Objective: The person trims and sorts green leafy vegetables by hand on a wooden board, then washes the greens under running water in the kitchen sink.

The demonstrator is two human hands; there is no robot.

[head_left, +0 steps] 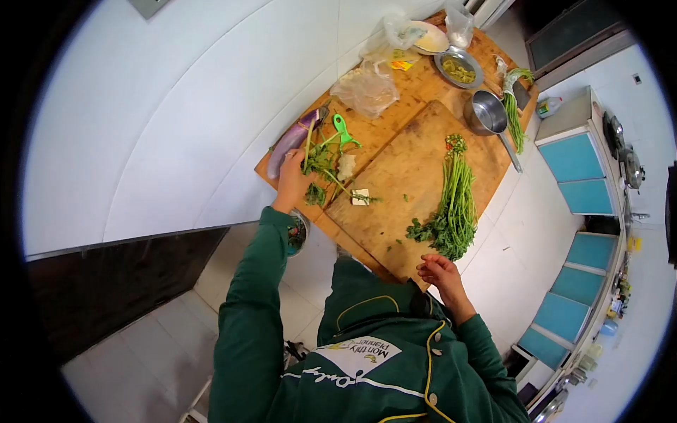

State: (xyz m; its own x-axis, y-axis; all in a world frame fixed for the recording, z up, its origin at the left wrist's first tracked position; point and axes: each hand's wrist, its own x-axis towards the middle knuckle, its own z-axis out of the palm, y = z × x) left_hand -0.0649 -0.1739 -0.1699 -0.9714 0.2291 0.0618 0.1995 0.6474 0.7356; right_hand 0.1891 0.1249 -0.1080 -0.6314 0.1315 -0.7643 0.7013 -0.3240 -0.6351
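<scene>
My left hand [292, 178] is closed on trimmed leafy celery stems [319, 156] at the left end of the wooden table, right beside a purple eggplant [285, 149]. Its fingertips are partly hidden by the stems. My right hand [441, 276] is held near the front edge of the cutting board [395, 169], its fingers loosely bent and apart with nothing visible in them. Just beyond it lies a bunch of thin-stalked celery [457, 201], leaves towards me. A green peeler [341, 130], a piece of ginger [346, 167] and a small pale block [360, 197] lie near my left hand.
A saucepan [488, 113] stands at the board's far right, its handle past the table edge. Behind are a metal bowl [477, 76], a white bowl [431, 39], plastic bags [367, 88] and long green beans [513, 116]. A bin [298, 234] stands below the left edge.
</scene>
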